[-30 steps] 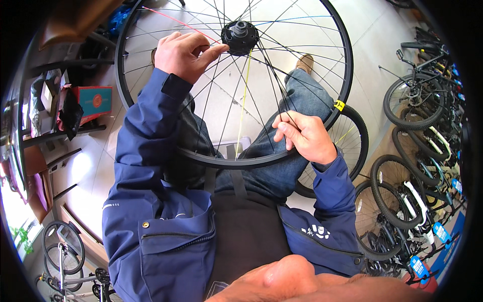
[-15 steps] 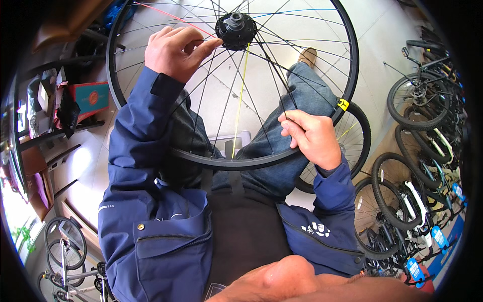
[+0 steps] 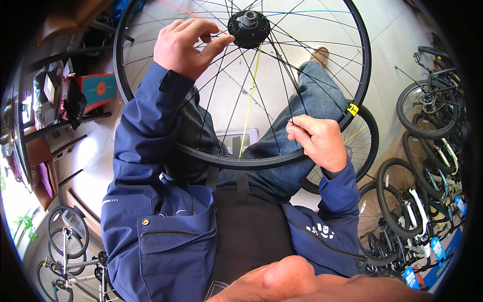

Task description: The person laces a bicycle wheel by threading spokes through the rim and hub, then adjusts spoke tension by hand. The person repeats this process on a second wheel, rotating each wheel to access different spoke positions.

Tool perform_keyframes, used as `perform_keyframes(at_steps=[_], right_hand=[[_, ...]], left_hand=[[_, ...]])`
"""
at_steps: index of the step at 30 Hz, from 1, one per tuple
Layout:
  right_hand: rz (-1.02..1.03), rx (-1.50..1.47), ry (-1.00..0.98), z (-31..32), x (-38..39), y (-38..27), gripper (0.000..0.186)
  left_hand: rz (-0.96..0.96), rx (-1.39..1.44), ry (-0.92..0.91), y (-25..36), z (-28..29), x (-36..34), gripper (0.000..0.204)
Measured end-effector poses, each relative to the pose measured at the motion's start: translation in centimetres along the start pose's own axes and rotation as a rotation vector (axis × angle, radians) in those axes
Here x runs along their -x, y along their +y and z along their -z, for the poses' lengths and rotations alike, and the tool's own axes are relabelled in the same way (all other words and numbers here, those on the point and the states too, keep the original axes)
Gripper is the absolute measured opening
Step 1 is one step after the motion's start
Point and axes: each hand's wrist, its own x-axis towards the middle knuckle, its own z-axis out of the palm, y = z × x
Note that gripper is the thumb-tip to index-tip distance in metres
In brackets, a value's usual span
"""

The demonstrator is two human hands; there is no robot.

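A spoked bicycle wheel with a black rim [image 3: 236,162] lies across my lap, its black hub [image 3: 249,29] at the far side. Most spokes are black; a yellow spoke [image 3: 251,95] runs toward me and a red spoke [image 3: 177,7] toward the far left. Beside the hub's left edge is my left hand [image 3: 186,49], thumb and forefinger apart, with the thumb tip at the hub flange. My right hand [image 3: 322,142] is closed near the right part of the rim, thumb and forefinger pinching a black spoke [image 3: 298,88].
Several bicycles [image 3: 427,108] stand in a row at the right. Another tyred wheel [image 3: 373,136] is beside my right knee. A red and teal box [image 3: 99,89] rests on a shelf at the left, and a bicycle [image 3: 65,251] is at the lower left.
The whole view has shifted, so the wheel and both hands appear slightly farther right. My left thumb and forefinger show a wider gap. My right hand keeps its pinch.
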Motion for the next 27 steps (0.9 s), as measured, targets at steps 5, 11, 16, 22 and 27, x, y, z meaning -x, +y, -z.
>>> perform_keyframes(at_steps=[5,11,16,22,27], right_hand=[[0.050,0.003,0.028,-0.2,0.2,0.7,0.012],[0.056,0.013,0.000,0.3,0.1,0.6,0.013],[0.028,-0.039,0.007,0.1,0.4,0.4,0.013],[0.066,0.025,-0.021,0.3,0.2,0.7,0.014],[0.051,-0.021,-0.016,0.4,0.2,0.6,0.017]], left_hand=[[-0.146,0.119,0.135,4.8,1.7,-1.6,0.025],[-0.067,0.607,-0.418,12.2,-3.1,-0.7,0.025],[-0.365,0.549,-0.370,10.9,-5.6,0.1,0.023],[-0.425,0.486,-0.424,10.4,-5.1,0.8,0.023],[-0.435,0.476,-0.433,10.2,-5.2,0.8,0.022]])
